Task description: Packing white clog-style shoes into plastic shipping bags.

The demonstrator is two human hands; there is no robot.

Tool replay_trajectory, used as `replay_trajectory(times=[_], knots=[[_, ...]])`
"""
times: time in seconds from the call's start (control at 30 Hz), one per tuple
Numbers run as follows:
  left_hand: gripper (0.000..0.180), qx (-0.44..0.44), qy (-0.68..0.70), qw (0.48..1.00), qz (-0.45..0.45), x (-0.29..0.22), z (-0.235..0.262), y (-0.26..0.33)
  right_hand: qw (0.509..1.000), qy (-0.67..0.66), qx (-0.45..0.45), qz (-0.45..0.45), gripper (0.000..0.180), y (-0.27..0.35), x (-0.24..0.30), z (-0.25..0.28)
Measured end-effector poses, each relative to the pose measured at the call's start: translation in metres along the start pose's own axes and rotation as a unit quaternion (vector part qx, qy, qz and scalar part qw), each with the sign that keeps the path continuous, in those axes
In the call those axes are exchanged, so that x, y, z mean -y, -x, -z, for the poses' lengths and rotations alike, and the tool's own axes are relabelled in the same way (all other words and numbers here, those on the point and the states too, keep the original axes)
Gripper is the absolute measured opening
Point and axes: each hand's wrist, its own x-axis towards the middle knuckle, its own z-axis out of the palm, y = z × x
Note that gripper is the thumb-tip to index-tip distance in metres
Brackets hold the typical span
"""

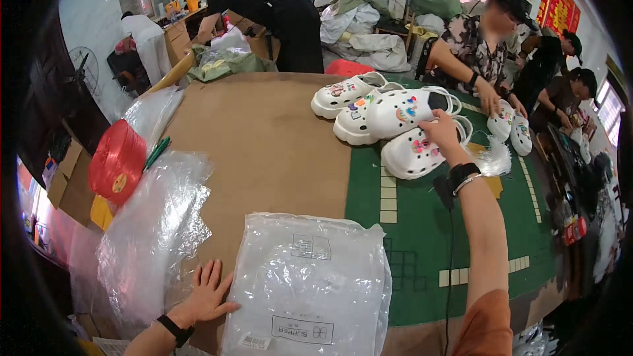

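Several white clogs [389,118] with colourful charms stand in a cluster at the far right of the table's middle. Reaching out to them, my right hand [443,133] has its thumb and fingers closed on the edge of one clog. Another white clog [414,155] sits just below that hand, partly covered by it. My left hand [210,298] lies flat on the brown table covering with its fingers spread, holding nothing. Beside it, nearest my body, a clear plastic bag [306,287] with printed labels lies flat; my left thumb reaches its edge.
A red roll of plastic twine [119,161] stands left, by a pile of clear plastic bags [158,237]. A green mat [422,250] covers the table's right side. Across it, a co-worker handles smaller white clogs [511,125] near a bundle of white strands [494,158].
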Motion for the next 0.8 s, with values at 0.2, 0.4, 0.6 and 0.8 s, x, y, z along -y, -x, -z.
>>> replay_trajectory(times=[0.2,0.4,0.6,0.8], knots=[[0.079,-0.040,-0.026,0.998,-0.031,0.009,-0.014,-0.001,0.985,-0.155,0.061,-0.045,0.035,0.064,0.055,0.045],[0.078,-0.076,-0.052,0.995,-0.035,0.016,-0.021,-0.004,0.880,-0.413,0.152,-0.178,0.033,0.140,0.062,0.103],[0.077,-0.068,-0.055,0.996,-0.035,0.017,-0.019,-0.004,0.749,-0.583,0.119,-0.292,0.060,0.236,0.055,0.132],[0.077,-0.068,-0.079,0.994,-0.027,0.008,-0.016,-0.009,0.757,-0.516,0.195,-0.350,0.055,0.291,0.038,0.147]])
